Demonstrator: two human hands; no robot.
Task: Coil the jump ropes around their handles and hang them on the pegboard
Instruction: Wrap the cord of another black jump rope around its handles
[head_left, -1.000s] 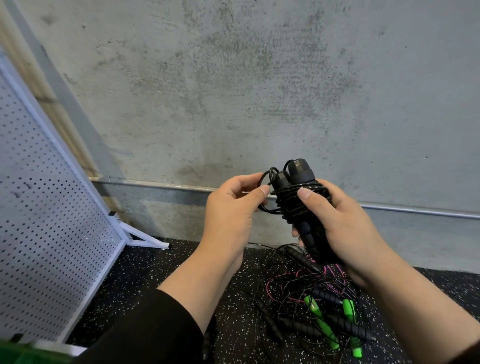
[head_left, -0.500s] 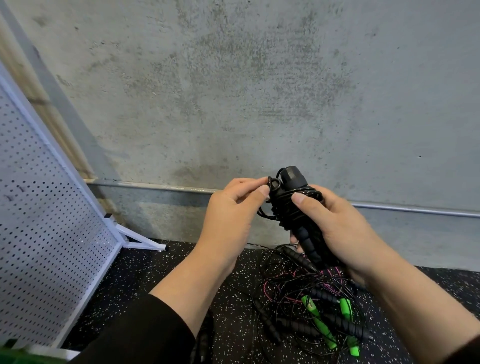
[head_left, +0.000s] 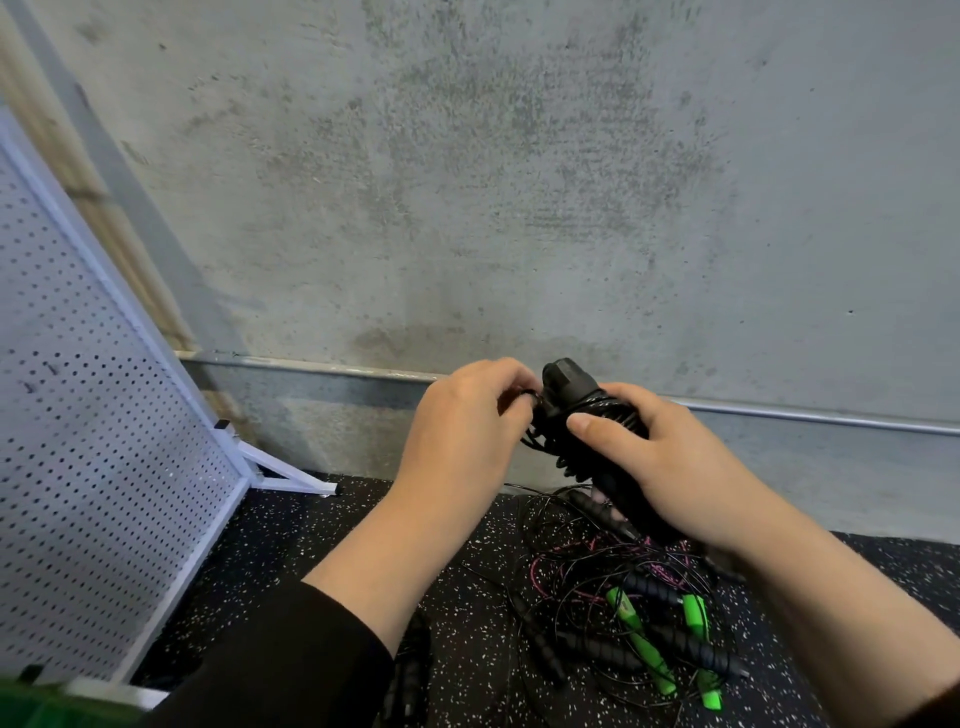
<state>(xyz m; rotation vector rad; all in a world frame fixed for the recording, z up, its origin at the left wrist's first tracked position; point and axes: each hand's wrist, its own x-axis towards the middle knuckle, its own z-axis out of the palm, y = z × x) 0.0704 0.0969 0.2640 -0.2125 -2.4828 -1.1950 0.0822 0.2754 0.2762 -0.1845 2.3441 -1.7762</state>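
A black jump rope (head_left: 574, 410), its thin cord coiled round both handles, is held upright in front of me. My right hand (head_left: 670, 462) grips the handles, thumb pressed over the coils. My left hand (head_left: 467, 421) pinches the cord's loose end beside the top of the handles. Below on the floor lies a tangled pile of jump ropes (head_left: 639, 618) with black and green handles and black and pink cords. The white pegboard (head_left: 98, 467) leans at the left.
A concrete wall (head_left: 519, 182) with a metal rail (head_left: 810, 418) stands close ahead. The pegboard's white foot (head_left: 291, 478) sticks out on the speckled black floor (head_left: 311, 535). A green object (head_left: 31, 706) shows at the bottom left corner.
Both hands have lowered with the coiled rope. The loose loop at the left of the handles has shrunk as my left hand closed in on it.
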